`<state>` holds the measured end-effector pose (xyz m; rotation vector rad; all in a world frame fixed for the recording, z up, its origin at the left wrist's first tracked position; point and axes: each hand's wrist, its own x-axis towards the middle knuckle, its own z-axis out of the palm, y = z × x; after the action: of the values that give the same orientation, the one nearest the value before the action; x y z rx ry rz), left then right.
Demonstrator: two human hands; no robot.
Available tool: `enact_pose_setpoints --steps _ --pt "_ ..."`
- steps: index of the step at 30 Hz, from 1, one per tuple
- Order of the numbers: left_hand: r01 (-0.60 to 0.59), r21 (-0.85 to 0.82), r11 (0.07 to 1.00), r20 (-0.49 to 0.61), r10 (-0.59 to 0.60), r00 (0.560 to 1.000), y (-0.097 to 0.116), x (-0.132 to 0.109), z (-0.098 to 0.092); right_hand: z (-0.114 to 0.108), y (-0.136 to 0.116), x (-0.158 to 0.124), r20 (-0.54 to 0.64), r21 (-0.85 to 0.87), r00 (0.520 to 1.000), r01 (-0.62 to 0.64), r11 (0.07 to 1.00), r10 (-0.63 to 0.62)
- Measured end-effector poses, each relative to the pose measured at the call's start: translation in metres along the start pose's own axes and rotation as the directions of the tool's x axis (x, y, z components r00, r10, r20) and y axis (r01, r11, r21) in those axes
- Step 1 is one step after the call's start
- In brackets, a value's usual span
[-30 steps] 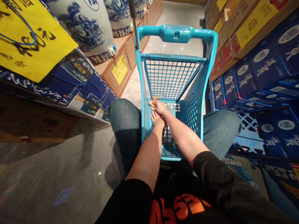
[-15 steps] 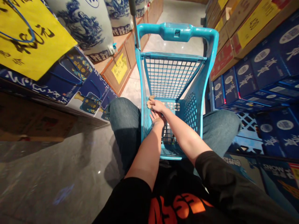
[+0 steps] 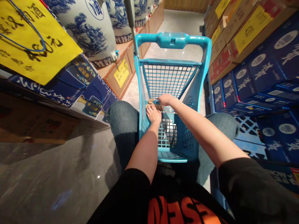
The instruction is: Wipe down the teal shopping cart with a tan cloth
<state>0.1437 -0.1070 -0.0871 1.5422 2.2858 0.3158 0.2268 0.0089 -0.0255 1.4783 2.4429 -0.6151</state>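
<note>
Left hand: the fingers (image 3: 153, 112) are held slightly spread and are pointed forward, with the tips laid at the near edge of the scrap. No pinch can be made out.

Right hand: the hand (image 3: 165, 100) is stretched forward with the fingers pressed together, and the tips are placed at the scrap's right end. Whether anything is gripped cannot be told.

Tan scrap: a small crumpled tan scrap (image 3: 152, 104) is held or rested between both hands, at the basket's inner crossbar. Its material cannot be told.

Blue shopping cart: the cart (image 3: 173, 39) is placed directly around and below the hands, with mesh walls on both sides and a handle ahead.

Left of the grip: blue-and-white porcelain jars (image 3: 90, 29) are ranged on a wooden shelf (image 3: 119, 73), and a yellow sign (image 3: 30, 39) is hung nearer.

Right of the grip: blue boxes (image 3: 263, 70) are stacked below cardboard cartons (image 3: 247, 34).

Risk to the scrap: if the loose hold is lost, the scrap could be dropped past the crossbar into the lower basket.

Risk to the stock: if the cart is knocked sideways, the jars or boxes could be struck, since the aisle is narrow.
</note>
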Motion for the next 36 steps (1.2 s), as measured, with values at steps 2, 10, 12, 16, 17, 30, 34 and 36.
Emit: enact_pose_setpoints --steps 2,10,12,16,17,30,34,36 --pt "-0.025 -0.004 1.0 -0.003 0.025 1.0 0.003 0.015 0.004 -0.009 0.005 -0.009 -0.051 -0.072 0.998 0.031 0.997 -0.034" --pt "-0.22 0.07 0.973 0.115 0.212 0.971 -0.011 0.028 0.022 -0.016 0.004 -0.009 -0.091 -0.084 0.996 0.011 0.996 -0.019" --pt "-0.317 0.068 0.946 0.146 0.305 0.941 -0.016 0.023 0.023 -0.02 0.006 -0.003 -0.074 -0.063 0.997 -0.011 0.998 0.006" --pt "-0.422 0.048 0.905 0.199 0.406 0.892 -0.019 0.019 0.023 -0.029 0.01 -0.003 -0.098 -0.058 0.995 -0.041 0.997 0.036" --pt "-0.403 0.057 0.913 0.184 0.387 0.903 -0.02 0.02 0.023 -0.031 0.01 -0.007 -0.117 -0.051 0.993 -0.034 0.998 0.028" --pt "-0.163 0.043 0.986 0.057 0.16 0.985 -0.023 0.026 0.023 -0.026 0.002 -0.042 -0.309 0.01 0.936 -0.173 0.985 0.168" --pt "-0.135 0.072 0.988 0.058 0.131 0.99 -0.022 0.026 0.026 -0.004 0.019 -0.039 -0.394 -0.165 0.914 0.034 0.986 -0.098" --pt "-0.148 0.075 0.986 0.061 0.143 0.988 -0.022 0.027 0.027 -0.009 0.038 -0.027 -0.416 -0.201 0.89 0.111 0.973 -0.187"
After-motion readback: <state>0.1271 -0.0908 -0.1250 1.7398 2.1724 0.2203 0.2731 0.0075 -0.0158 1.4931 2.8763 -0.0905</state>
